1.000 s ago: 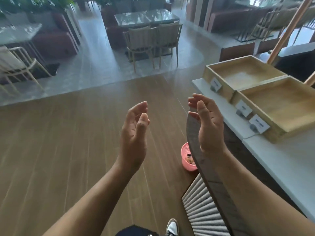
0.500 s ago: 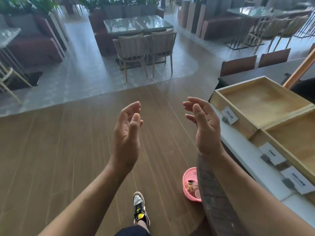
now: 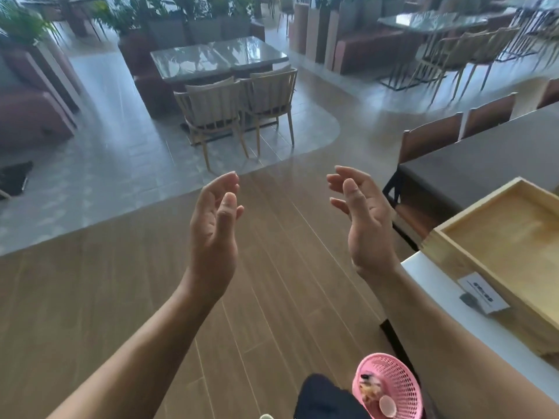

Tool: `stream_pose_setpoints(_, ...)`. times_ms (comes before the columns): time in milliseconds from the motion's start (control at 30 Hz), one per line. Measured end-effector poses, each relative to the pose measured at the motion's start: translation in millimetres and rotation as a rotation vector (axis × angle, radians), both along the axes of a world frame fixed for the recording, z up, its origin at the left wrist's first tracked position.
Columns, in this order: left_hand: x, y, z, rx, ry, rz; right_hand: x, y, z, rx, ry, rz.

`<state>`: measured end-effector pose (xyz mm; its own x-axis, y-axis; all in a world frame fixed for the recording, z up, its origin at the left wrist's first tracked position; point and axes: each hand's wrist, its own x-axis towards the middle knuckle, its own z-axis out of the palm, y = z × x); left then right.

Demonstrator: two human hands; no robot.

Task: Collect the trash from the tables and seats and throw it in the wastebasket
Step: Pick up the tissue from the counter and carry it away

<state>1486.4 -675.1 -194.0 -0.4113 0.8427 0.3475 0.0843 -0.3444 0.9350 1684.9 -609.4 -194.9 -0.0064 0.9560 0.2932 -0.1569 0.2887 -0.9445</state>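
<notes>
Nearest, by the person's feet, the pink mesh wastebasket [image 3: 393, 385] stands upright on the wooden floor [image 3: 90, 297], round mouth up and with no real long axis. It holds a few scraps [image 3: 370, 391] and lies below and behind both hands, under the right forearm and so nearer that arm. Ahead of it the left hand [image 3: 213, 234] and right hand [image 3: 367, 225] hang empty, palms facing, fingers loosely spread, gripping nothing. Farther on, the glass-topped table [image 3: 217, 57] with 2 wooden chairs [image 3: 211, 113] lies straight ahead of the hands, its long axis running left to right — I can make out no trash on it.
</notes>
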Motion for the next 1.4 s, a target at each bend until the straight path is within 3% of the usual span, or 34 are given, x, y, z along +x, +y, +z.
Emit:
stream_pose_setpoints(400, -30, 251, -11, 0.0, 0.054, -0.038, -39, 247, -16, 0.043, 0.044, -0.037)
stream_pose_setpoints(767, -8, 478, 3, -0.008, 0.069, -0.079, -5, 464, -10, 0.046, 0.028, -0.087)
stream_pose_setpoints(1400, 32, 881, -22, 0.049, 0.056, -0.466, 42, 790, -17, -0.019, -0.064, -0.42)
